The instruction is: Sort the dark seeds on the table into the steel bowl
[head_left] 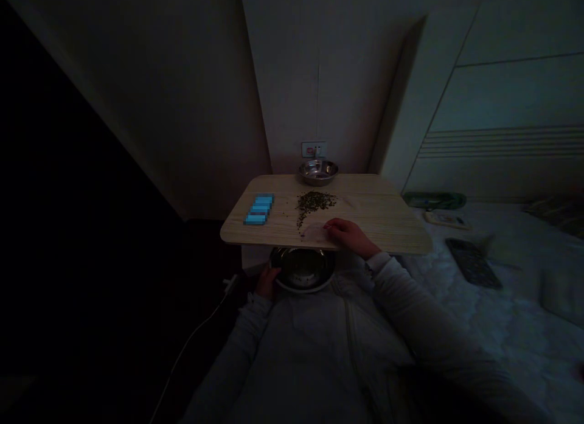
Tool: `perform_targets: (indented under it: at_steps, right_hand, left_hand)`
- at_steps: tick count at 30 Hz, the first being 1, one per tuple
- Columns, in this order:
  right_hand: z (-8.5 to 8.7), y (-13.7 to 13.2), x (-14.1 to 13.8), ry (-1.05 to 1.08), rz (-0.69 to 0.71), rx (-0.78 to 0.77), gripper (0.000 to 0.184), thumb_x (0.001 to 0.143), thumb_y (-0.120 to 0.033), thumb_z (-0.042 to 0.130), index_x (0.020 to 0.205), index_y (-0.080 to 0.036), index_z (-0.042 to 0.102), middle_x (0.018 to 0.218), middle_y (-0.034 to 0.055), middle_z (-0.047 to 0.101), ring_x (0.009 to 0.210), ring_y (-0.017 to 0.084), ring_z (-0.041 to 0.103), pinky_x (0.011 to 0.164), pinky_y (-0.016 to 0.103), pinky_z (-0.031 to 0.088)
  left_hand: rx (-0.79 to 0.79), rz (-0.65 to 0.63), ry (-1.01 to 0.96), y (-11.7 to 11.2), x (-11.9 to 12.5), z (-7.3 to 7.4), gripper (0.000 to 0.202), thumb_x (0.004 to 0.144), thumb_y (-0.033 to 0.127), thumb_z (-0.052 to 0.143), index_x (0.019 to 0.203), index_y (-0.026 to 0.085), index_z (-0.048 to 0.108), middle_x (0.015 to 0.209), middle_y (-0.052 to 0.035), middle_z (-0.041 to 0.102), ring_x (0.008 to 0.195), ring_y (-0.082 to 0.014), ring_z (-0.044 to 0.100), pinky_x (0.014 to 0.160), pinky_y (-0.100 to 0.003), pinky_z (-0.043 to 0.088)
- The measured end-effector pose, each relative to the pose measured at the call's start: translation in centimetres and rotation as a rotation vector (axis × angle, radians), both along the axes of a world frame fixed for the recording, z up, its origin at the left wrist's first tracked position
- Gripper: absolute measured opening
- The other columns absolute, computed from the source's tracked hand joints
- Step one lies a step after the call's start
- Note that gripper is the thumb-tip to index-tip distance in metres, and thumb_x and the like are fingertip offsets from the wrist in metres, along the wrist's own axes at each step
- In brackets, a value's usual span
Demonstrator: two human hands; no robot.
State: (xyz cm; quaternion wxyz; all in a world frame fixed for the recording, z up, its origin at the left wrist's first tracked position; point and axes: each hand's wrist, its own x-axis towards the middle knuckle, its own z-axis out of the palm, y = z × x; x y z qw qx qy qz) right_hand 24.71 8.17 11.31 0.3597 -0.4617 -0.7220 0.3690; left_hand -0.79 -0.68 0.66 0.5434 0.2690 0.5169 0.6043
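Note:
My left hand (268,283) grips the left rim of a large metal bowl (305,272), which sits at my lap just below the table's front edge. Small dark specks lie inside it. My right hand (347,234) rests at the front edge of the wooden tabletop (383,214), its fingers closed on a pale, thin, see-through piece (314,232) lying flat; its kind is hard to tell. Beyond that piece spreads a pile of small dark green grains or beans (314,201), with a thin trail of them running toward it.
A smaller metal bowl (318,173) stands at the table's back edge, below a wall socket (314,149). A device with a blurred blue screen (259,210) lies at left. On the bed at right are a dark phone-like slab (473,263) and a green bottle (433,200). A white cable (191,336) hangs at left.

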Motion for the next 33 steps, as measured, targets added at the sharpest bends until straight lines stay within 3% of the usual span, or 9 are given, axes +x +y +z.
perform_targets:
  at_steps: [7,13,18,25,33]
  right_hand:
    - [0.2,-0.2,-0.1,-0.009,0.03,-0.004,0.02,0.077,-0.033,0.056,0.082,-0.018,0.069,0.069,0.0009,0.068,0.065,0.015,0.057,0.064,0.027,0.042]
    - [0.0,-0.1,-0.1,-0.018,-0.066,0.051,0.016,0.076,-0.031,0.056,0.078,-0.019,0.066,0.065,0.0001,0.065,0.062,0.015,0.054,0.063,0.027,0.042]
    - [0.1,-0.1,-0.2,-0.025,-0.077,0.069,0.019,0.078,-0.035,0.054,0.078,-0.019,0.066,0.068,0.0016,0.066,0.066,0.017,0.056,0.067,0.029,0.044]
    - [0.4,-0.2,-0.3,-0.041,-0.087,0.052,0.022,0.079,-0.032,0.054,0.087,-0.018,0.069,0.076,0.004,0.07,0.072,0.018,0.06,0.072,0.03,0.046]
    - [0.2,-0.2,-0.2,-0.039,-0.057,0.026,0.022,0.078,-0.028,0.056,0.089,-0.017,0.071,0.08,0.0039,0.072,0.074,0.018,0.061,0.073,0.03,0.047]
  left_hand:
    - [0.002,-0.005,0.016,0.0,0.0,-0.2,0.032,0.049,0.035,0.075,0.077,0.02,0.071,0.082,-0.0048,0.075,0.104,-0.0312,0.065,0.094,-0.04,0.046]
    - [0.03,-0.004,0.066,-0.2,0.1,0.4,0.016,0.051,0.027,0.074,0.065,0.022,0.069,0.077,-0.0047,0.073,0.102,-0.0311,0.065,0.092,-0.039,0.048]
    - [0.019,0.014,0.1,-0.4,0.2,1.3,0.011,0.05,0.025,0.073,0.06,0.023,0.068,0.072,-0.0025,0.073,0.09,-0.0279,0.068,0.085,-0.037,0.052]
    - [0.006,-0.09,0.083,-1.2,-0.1,2.9,0.013,0.052,0.018,0.076,0.058,0.023,0.066,0.073,-0.0035,0.074,0.096,-0.0298,0.069,0.085,-0.038,0.054]
    - [-0.011,-0.084,0.019,-0.7,-0.1,1.4,0.018,0.05,0.023,0.078,0.065,0.022,0.068,0.077,-0.0035,0.075,0.099,-0.0305,0.069,0.088,-0.038,0.052]
